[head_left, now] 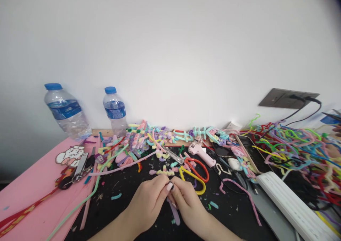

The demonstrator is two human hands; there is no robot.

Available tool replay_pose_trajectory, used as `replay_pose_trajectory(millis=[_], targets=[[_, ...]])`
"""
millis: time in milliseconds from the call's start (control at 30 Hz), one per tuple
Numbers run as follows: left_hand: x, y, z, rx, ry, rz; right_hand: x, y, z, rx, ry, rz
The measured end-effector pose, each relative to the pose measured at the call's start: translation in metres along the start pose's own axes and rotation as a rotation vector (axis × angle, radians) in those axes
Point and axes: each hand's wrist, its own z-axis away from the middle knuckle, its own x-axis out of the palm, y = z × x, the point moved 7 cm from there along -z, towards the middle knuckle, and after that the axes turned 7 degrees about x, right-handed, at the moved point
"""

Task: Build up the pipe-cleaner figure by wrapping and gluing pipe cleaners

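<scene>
Both hands meet in the middle over the black mat (114,216), fingertips and thumbs pressed together. My left hand (150,195) is closed in a pinch, touching my right hand (185,195), which is closed the same way. A light purple pipe cleaner (173,212) comes out below the joined fingers; its upper part is hidden by them. Just beyond lie scissors with one red and one yellow handle (201,191), blades pointing up and left. Small pastel pipe-cleaner pieces (165,171) lie right in front of my knuckles.
Two water bottles (115,109) stand by the wall at left. A pink hot glue gun (201,154) lies beyond the scissors. At right are a phone (253,154), a white power strip (289,205) and tangled pipe cleaners (301,145). Keys with a red lanyard (29,211) lie on pink board (23,184).
</scene>
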Motion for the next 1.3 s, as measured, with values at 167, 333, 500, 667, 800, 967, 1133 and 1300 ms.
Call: replay_pose_trajectory(millis=[167, 333, 500, 667, 800, 967, 1133, 1300], targets=[[-0.001, -0.001, -0.002, -0.016, 0.008, 0.143, 0.003, 0.005, -0.002, 0.075, -0.042, -0.214], [-0.003, 0.002, -0.003, -0.014, 0.045, 0.236, 0.009, 0.006, -0.002, 0.146, -0.11, -0.43], [-0.013, -0.003, -0.005, -0.032, 0.152, 0.213, -0.011, 0.005, -0.005, 0.089, -0.001, -0.197], [-0.026, -0.026, -0.005, -0.144, 0.283, 0.223, -0.09, 0.005, -0.01, -0.026, 0.56, 0.43], [-0.029, -0.038, -0.006, -0.187, 0.332, 0.288, -0.138, 0.029, -0.017, 0.131, 0.747, 0.814], [-0.028, -0.04, -0.007, -0.207, 0.326, 0.315, -0.15, 0.062, -0.026, 0.351, 0.622, 0.842], [-0.03, -0.038, -0.009, -0.205, 0.317, 0.334, -0.153, 0.053, -0.023, 0.306, 0.665, 0.696], [-0.032, -0.037, -0.009, -0.216, 0.333, 0.37, -0.171, 0.038, -0.013, 0.27, 0.722, 0.616]])
